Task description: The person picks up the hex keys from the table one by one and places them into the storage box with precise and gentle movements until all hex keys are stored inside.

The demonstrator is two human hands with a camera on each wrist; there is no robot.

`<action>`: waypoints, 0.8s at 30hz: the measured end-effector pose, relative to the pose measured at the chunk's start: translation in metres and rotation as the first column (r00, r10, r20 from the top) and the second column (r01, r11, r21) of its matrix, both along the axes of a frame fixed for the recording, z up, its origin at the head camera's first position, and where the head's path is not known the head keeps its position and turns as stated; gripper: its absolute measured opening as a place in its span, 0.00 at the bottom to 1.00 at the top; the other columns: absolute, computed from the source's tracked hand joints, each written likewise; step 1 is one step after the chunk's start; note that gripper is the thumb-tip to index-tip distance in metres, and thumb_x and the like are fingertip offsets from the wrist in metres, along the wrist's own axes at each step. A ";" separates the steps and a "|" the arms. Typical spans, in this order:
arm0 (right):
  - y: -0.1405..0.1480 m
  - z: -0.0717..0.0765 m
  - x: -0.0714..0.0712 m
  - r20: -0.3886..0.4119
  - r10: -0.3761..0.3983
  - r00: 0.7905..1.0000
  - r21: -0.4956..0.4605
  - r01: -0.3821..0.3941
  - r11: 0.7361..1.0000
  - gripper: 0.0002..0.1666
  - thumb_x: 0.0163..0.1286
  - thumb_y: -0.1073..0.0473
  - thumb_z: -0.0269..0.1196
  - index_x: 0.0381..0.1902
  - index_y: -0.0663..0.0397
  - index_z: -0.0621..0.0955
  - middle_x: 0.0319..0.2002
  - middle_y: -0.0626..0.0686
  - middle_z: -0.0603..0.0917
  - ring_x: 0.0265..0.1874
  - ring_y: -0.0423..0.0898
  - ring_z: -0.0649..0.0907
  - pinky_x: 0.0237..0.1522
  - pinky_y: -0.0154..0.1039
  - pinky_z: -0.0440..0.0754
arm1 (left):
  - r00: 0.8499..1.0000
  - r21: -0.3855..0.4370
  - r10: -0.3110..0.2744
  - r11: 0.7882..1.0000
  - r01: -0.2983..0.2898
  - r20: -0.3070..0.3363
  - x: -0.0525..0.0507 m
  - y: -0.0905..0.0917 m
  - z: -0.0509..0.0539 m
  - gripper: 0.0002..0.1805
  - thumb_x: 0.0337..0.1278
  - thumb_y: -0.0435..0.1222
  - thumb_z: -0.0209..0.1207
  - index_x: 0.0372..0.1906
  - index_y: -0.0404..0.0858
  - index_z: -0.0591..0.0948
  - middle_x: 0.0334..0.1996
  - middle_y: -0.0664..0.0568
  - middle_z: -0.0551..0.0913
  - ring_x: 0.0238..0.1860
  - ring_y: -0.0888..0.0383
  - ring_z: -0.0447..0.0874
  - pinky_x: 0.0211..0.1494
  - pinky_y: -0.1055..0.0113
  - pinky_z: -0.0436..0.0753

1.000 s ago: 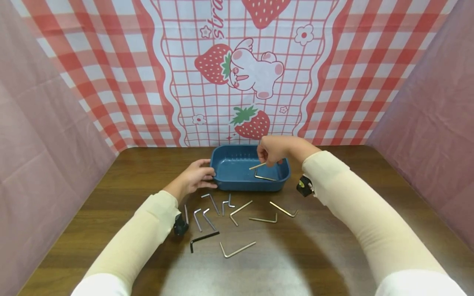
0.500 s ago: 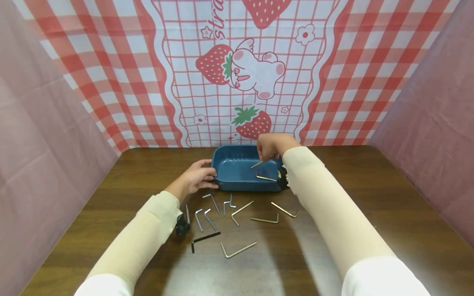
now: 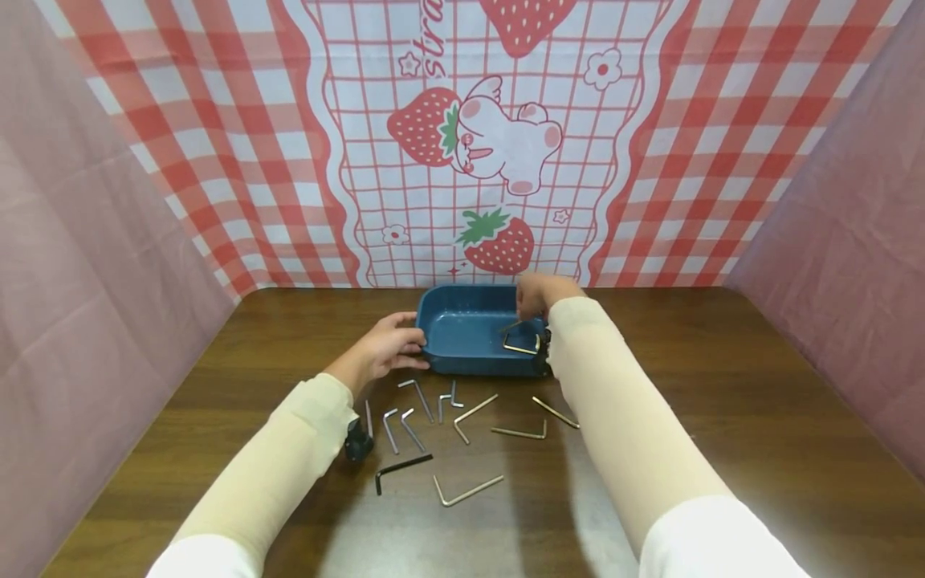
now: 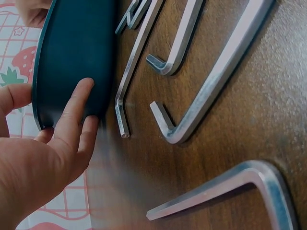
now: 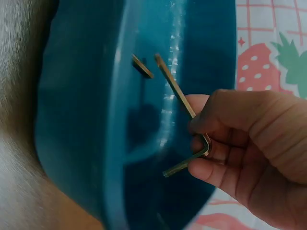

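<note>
My left hand (image 3: 390,345) grips the left end of a blue plastic tray (image 3: 451,364); in the left wrist view its fingers lie along the outer wall, one digit at the rim. Over the tray's right part, my right hand (image 3: 535,295) pinches a gold hex key (image 5: 177,91) near its bend, shown close in the right wrist view. Its long arm slants down into the tray. Another gold hex key (image 3: 520,350) lies on the tray floor, partly hidden in the right wrist view by the tray wall.
Several silver hex keys (image 3: 413,431) lie on the wooden table (image 3: 217,385) before the tray. Nearby are a black hex key (image 3: 403,465) and several gold hex keys (image 3: 470,491). A strawberry-print cloth (image 3: 499,160) hangs directly behind the tray.
My right hand has lowered slightly into the tray with the gold hex key, and its forearm has swung leftward. The left hand has stayed on the tray's end.
</note>
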State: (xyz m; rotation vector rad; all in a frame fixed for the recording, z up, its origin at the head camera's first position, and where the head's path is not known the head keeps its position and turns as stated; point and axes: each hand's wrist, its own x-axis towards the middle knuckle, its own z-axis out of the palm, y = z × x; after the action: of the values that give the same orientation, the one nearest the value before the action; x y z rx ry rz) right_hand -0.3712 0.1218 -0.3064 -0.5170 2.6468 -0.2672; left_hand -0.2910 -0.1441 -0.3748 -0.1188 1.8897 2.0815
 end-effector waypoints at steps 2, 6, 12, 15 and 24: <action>0.001 -0.004 0.000 0.006 -0.003 1.000 -0.018 0.003 1.000 0.22 0.65 0.67 0.61 0.11 0.52 0.72 0.11 0.47 0.68 0.11 0.40 0.67 0.16 0.34 0.69 | 1.000 -0.002 0.001 1.000 -0.001 0.001 0.000 0.000 0.000 0.37 0.54 0.21 0.51 0.72 0.33 0.59 0.32 0.44 0.74 0.31 0.54 0.77 0.46 0.49 0.84; 0.002 -0.008 0.001 0.001 -0.003 1.000 -0.056 0.003 0.998 0.22 0.64 0.68 0.60 0.11 0.53 0.73 0.11 0.47 0.69 0.10 0.40 0.69 0.16 0.33 0.70 | 1.000 0.002 -0.005 1.000 0.006 -0.006 0.000 0.001 0.000 0.37 0.54 0.21 0.51 0.72 0.33 0.58 0.31 0.45 0.74 0.31 0.54 0.77 0.47 0.48 0.83; 0.001 -0.013 0.004 0.014 -0.051 0.999 -0.093 0.052 0.994 0.14 0.65 0.69 0.59 0.18 0.59 0.79 0.15 0.49 0.73 0.13 0.41 0.71 0.18 0.33 0.74 | 1.000 0.005 -0.007 1.000 0.007 -0.001 0.000 0.002 0.000 0.37 0.55 0.22 0.50 0.72 0.33 0.58 0.29 0.46 0.74 0.30 0.54 0.77 0.49 0.46 0.82; 0.002 -0.013 0.005 0.020 -0.077 0.997 -0.110 0.078 0.991 0.13 0.66 0.69 0.58 0.20 0.61 0.78 0.17 0.51 0.74 0.14 0.42 0.72 0.18 0.34 0.74 | 1.000 0.002 -0.002 1.000 0.002 0.001 0.000 0.001 0.000 0.37 0.55 0.22 0.50 0.72 0.33 0.58 0.29 0.46 0.74 0.30 0.54 0.77 0.49 0.46 0.82; 0.002 -0.013 0.004 -0.017 -0.064 0.998 -0.116 0.062 0.991 0.19 0.67 0.69 0.56 0.15 0.54 0.72 0.15 0.49 0.71 0.13 0.41 0.71 0.20 0.34 0.74 | 1.000 0.001 -0.003 1.000 0.003 -0.004 -0.002 0.000 -0.001 0.36 0.56 0.22 0.51 0.72 0.33 0.58 0.33 0.42 0.75 0.30 0.54 0.78 0.46 0.48 0.83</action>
State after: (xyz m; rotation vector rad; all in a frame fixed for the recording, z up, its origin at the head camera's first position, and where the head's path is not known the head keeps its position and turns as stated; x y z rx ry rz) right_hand -0.3675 0.1236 -0.3197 -0.4754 2.6827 -0.4390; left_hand -0.2928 -0.1437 -0.3760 -0.1111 1.8905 2.0819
